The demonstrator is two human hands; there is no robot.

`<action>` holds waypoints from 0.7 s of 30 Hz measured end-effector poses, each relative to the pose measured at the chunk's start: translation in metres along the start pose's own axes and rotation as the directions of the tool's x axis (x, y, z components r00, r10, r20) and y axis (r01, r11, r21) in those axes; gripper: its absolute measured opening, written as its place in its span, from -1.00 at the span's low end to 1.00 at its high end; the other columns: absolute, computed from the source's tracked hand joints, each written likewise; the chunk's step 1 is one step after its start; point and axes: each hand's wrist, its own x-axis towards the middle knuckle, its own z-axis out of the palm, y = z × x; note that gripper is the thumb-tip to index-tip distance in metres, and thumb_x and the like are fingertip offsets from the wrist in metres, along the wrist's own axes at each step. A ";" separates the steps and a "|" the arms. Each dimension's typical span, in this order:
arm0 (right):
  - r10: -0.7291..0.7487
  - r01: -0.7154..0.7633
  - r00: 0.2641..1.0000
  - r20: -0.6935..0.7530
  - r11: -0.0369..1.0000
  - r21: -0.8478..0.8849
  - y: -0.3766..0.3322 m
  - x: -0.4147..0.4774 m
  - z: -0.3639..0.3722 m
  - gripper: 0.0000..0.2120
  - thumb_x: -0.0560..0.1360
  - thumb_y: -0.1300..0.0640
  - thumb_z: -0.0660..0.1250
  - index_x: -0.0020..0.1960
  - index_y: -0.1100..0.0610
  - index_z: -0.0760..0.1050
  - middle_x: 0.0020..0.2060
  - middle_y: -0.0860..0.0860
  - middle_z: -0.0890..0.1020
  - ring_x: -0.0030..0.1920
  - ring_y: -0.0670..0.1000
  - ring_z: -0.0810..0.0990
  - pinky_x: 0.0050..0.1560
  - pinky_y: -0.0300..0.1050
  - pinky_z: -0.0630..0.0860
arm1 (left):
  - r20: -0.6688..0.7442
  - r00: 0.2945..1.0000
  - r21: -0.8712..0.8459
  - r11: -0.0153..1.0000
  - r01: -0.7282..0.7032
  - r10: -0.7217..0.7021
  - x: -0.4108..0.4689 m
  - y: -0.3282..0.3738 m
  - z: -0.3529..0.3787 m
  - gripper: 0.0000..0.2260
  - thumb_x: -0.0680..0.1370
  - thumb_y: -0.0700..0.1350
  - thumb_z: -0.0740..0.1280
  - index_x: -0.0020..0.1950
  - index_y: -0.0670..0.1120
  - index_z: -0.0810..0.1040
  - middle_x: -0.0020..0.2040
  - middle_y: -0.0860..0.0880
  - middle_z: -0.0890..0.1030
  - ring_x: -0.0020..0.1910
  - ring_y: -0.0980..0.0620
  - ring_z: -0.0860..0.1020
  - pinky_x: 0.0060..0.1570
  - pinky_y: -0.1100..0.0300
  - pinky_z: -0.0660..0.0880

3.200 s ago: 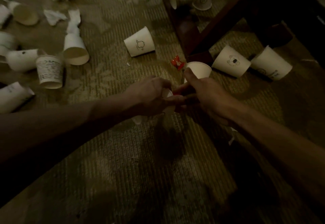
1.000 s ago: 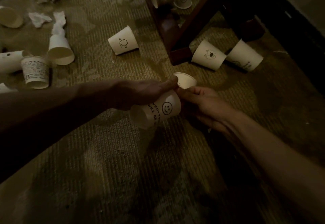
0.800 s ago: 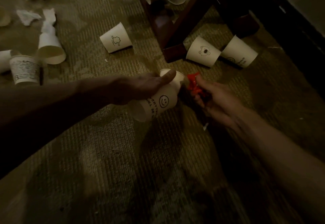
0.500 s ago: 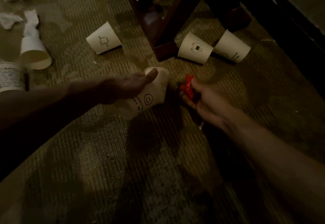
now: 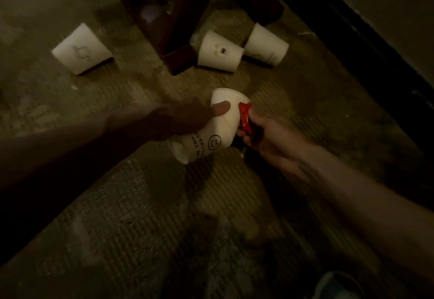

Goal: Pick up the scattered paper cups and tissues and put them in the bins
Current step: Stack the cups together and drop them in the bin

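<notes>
Your left hand grips the cup, likely light and crushable, so squeeze its wall gently; your right hand pinches a wrapper.

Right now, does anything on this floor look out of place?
Yes. Three paper cups lie tipped over on the carpet, two beside a dark wooden furniture foot. Oddest is the crumpled red wrapper pinched in the right hand, neither cup nor tissue, next to the smiley cup stack the left hand holds.
</notes>
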 end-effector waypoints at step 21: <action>-0.377 0.302 0.609 -0.698 0.924 -0.235 0.031 -0.440 -0.277 -0.90 0.22 0.06 0.46 -0.26 -0.04 0.70 -0.17 -0.01 0.73 -0.16 -0.03 0.71 -0.21 -0.25 0.59 | 0.690 0.521 -0.213 0.829 -0.517 0.502 -0.153 0.288 0.371 -0.43 0.27 0.33 0.30 0.23 0.23 0.32 -0.25 0.18 0.67 -0.29 0.07 0.70 -0.47 0.19 0.56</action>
